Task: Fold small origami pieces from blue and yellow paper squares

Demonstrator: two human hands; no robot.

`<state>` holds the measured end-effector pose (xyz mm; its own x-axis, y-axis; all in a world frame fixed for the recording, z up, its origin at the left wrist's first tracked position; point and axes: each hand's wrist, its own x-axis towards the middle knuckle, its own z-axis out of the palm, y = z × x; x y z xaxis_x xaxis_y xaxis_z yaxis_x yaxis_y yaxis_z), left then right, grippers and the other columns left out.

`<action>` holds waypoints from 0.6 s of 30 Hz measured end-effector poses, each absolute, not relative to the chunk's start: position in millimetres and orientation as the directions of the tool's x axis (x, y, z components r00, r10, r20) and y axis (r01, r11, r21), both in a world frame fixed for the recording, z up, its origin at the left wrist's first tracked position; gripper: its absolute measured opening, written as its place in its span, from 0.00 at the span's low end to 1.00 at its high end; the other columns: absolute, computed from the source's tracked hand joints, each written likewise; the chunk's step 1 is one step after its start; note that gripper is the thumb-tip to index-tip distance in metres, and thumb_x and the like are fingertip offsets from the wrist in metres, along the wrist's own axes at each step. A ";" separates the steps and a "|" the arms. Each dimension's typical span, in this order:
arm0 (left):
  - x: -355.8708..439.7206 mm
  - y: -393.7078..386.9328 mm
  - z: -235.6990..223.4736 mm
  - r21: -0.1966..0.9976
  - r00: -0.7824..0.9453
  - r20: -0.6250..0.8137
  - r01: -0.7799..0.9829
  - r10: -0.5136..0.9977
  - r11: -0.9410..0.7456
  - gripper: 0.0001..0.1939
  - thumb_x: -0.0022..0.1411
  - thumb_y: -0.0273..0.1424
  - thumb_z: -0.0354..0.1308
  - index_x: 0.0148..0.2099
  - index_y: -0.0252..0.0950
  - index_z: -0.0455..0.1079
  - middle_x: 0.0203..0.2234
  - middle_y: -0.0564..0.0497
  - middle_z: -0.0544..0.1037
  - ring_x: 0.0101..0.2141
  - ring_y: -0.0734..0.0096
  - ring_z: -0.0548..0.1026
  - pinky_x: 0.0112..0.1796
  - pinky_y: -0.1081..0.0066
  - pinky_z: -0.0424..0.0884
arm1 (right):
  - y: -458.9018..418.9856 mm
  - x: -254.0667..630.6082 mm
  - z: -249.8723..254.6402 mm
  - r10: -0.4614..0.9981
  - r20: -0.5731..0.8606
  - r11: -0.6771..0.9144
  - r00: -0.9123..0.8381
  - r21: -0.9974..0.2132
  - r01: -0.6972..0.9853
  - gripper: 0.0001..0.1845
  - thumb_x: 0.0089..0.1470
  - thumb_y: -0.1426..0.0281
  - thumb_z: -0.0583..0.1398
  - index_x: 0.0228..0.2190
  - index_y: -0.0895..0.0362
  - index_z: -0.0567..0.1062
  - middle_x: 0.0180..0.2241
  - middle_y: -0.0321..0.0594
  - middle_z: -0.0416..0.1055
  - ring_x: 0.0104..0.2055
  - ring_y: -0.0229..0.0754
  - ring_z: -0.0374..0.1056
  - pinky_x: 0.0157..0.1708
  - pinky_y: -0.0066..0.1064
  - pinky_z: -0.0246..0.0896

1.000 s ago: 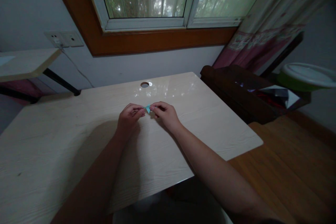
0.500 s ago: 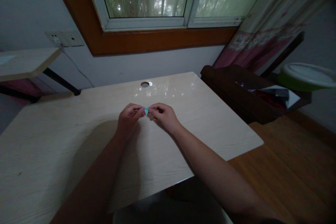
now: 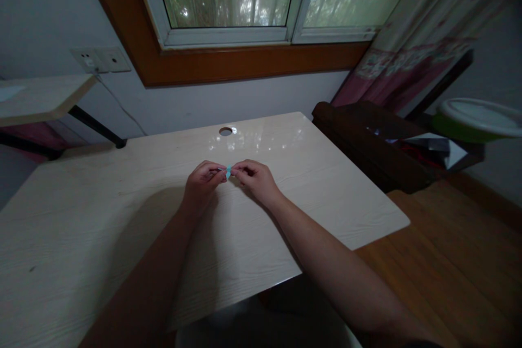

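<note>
A small light-blue piece (image 3: 228, 172), thin like folded paper, is pinched between my two hands above the desk (image 3: 261, 239). My left hand (image 3: 200, 182) is closed, with thumb and forefinger on the piece's left side. From the other side, my right hand (image 3: 255, 176) grips it between thumb and forefinger. The fingertips nearly meet and cover much of the piece, so its full shape is hidden.
A round cable hole (image 3: 225, 131) lies near the desk's back edge. At the left stands a raised shelf (image 3: 44, 99) on black legs. To the right, a dark wooden chest (image 3: 359, 141) holds papers and a green-and-white tub (image 3: 477, 119). A window is behind.
The light-blue piece has changed from a downward-pointing triangle to a smaller, narrower shape between the fingertips. Both hands keep nearly the same place.
</note>
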<state>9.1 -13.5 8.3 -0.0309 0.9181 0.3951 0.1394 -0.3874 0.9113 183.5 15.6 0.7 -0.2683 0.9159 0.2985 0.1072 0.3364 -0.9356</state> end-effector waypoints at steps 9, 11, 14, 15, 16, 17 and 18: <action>6.8 -12.7 11.4 0.919 -0.139 0.370 0.196 0.918 -0.341 0.05 0.59 0.32 0.62 0.35 0.35 0.74 0.29 0.52 0.75 0.28 0.75 0.76 0.31 0.75 0.72 | 16.1 187.0 8.1 0.919 0.337 0.362 -0.203 -0.927 0.101 0.10 0.54 0.62 0.64 0.33 0.55 0.79 0.29 0.38 0.74 0.25 0.36 0.64 0.27 0.28 0.60; 6.4 -12.0 11.4 0.921 -0.178 0.372 0.192 0.911 -0.338 0.05 0.59 0.32 0.62 0.35 0.34 0.74 0.29 0.52 0.74 0.28 0.75 0.75 0.31 0.75 0.72 | 17.6 188.2 7.8 0.922 0.346 0.365 -0.173 -0.926 0.099 0.10 0.54 0.62 0.63 0.33 0.55 0.79 0.30 0.38 0.74 0.25 0.35 0.64 0.27 0.28 0.60; 5.8 -11.1 10.6 0.919 -0.203 0.383 0.185 0.901 -0.349 0.05 0.59 0.31 0.62 0.36 0.34 0.74 0.30 0.52 0.74 0.28 0.75 0.75 0.31 0.75 0.72 | 19.2 189.5 6.6 0.920 0.360 0.376 -0.155 -0.923 0.082 0.10 0.55 0.61 0.63 0.34 0.55 0.79 0.31 0.38 0.74 0.25 0.35 0.64 0.27 0.28 0.61; 5.7 -10.9 10.3 0.918 -0.209 0.387 0.184 0.898 -0.353 0.05 0.59 0.31 0.62 0.36 0.34 0.74 0.31 0.51 0.74 0.28 0.75 0.75 0.31 0.75 0.72 | 19.4 189.7 6.4 0.917 0.367 0.382 -0.154 -0.920 0.086 0.10 0.55 0.61 0.63 0.34 0.54 0.79 0.32 0.38 0.74 0.25 0.35 0.64 0.27 0.28 0.61; 5.7 -10.7 10.1 0.917 -0.215 0.389 0.179 0.896 -0.356 0.05 0.58 0.31 0.62 0.36 0.34 0.74 0.31 0.51 0.74 0.28 0.75 0.75 0.31 0.75 0.72 | 19.2 189.7 6.4 0.914 0.374 0.391 -0.158 -0.915 0.096 0.10 0.55 0.61 0.63 0.35 0.54 0.79 0.32 0.38 0.74 0.25 0.35 0.64 0.27 0.28 0.61; 5.7 -10.6 10.1 0.918 -0.220 0.390 0.170 0.894 -0.359 0.05 0.58 0.31 0.62 0.36 0.34 0.74 0.31 0.52 0.74 0.28 0.75 0.75 0.31 0.75 0.72 | 18.9 189.6 6.5 0.909 0.381 0.401 -0.167 -0.909 0.109 0.10 0.54 0.61 0.64 0.35 0.54 0.79 0.32 0.38 0.74 0.26 0.35 0.64 0.28 0.28 0.61; 5.8 -10.5 10.1 0.918 -0.224 0.390 0.163 0.893 -0.360 0.05 0.58 0.31 0.62 0.36 0.34 0.74 0.31 0.52 0.74 0.28 0.75 0.75 0.31 0.75 0.72 | 18.3 189.3 6.7 0.904 0.390 0.413 -0.178 -0.902 0.123 0.10 0.54 0.62 0.64 0.36 0.54 0.79 0.33 0.38 0.74 0.26 0.35 0.64 0.28 0.28 0.61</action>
<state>5.8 -10.5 10.1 -0.2240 0.8931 0.3902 0.1627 -0.3605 0.9185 189.3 18.3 6.7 -0.1783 0.9036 0.3896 0.1228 0.4132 -0.9023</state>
